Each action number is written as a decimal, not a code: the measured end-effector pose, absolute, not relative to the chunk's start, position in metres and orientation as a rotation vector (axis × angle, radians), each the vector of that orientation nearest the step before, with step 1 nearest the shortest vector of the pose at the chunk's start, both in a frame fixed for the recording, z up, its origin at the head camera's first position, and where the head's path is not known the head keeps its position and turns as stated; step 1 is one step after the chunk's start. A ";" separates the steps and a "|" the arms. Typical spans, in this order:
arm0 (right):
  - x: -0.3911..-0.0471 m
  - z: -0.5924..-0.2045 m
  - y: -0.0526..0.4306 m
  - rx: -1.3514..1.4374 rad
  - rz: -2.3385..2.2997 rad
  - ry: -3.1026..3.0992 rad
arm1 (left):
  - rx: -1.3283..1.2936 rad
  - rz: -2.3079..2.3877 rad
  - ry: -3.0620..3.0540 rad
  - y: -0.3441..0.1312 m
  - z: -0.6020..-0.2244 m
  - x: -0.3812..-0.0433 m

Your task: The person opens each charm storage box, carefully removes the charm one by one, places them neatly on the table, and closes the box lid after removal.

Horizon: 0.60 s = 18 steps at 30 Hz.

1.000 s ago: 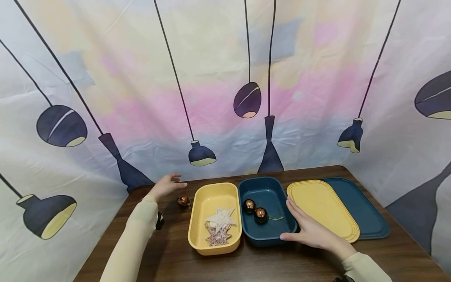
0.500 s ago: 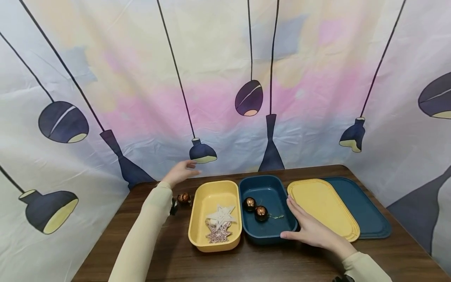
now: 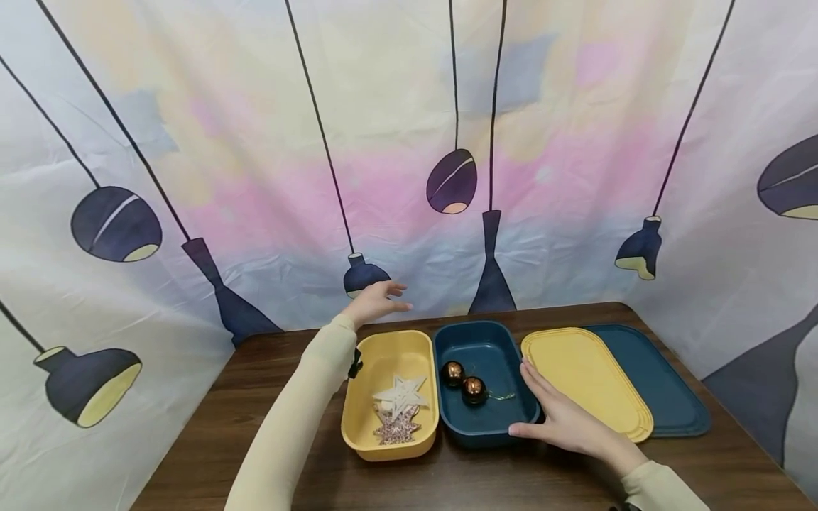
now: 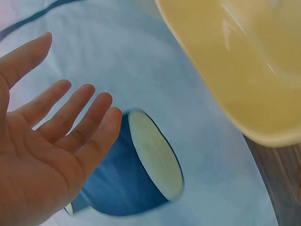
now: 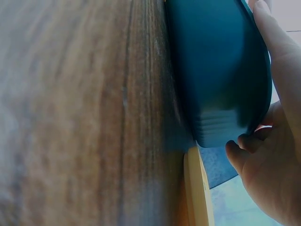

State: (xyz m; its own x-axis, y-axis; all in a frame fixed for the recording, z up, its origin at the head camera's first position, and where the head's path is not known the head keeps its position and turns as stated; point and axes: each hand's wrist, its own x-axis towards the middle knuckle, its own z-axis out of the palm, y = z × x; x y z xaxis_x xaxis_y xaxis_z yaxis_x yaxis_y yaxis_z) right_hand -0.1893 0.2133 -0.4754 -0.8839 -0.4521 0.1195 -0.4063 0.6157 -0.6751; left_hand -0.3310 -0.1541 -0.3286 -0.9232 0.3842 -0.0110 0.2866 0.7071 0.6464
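My left hand (image 3: 378, 301) is held out over the far end of the yellow container (image 3: 409, 452), its fingers loosely extended and holding nothing. In the left wrist view the palm and spread fingers (image 4: 89, 134) show beside the yellow rim. Inside that container lie a white star (image 3: 404, 394) and a glittery pink star (image 3: 396, 430). My right hand (image 3: 565, 417) rests against the right near corner of the blue container (image 3: 473, 420), thumb along the front and straight fingers along the side. Two shiny brown baubles (image 3: 473, 390) sit in the blue container.
A yellow lid (image 3: 584, 376) overlaps a blue lid (image 3: 671, 397) to the right of the containers. Everything stands on a dark wooden table (image 3: 473, 482). A fabric backdrop (image 3: 409, 234) printed with lamps hangs behind the table's far edge.
My left hand has moved right, from near the loose bauble left of the yellow container to over its far end. The left arm now hides that bauble. The right hand has stayed put.
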 end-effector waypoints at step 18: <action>-0.189 -0.475 0.213 -0.731 -1.147 2.763 | 0.726 0.858 2.679 -0.071 -0.341 -0.329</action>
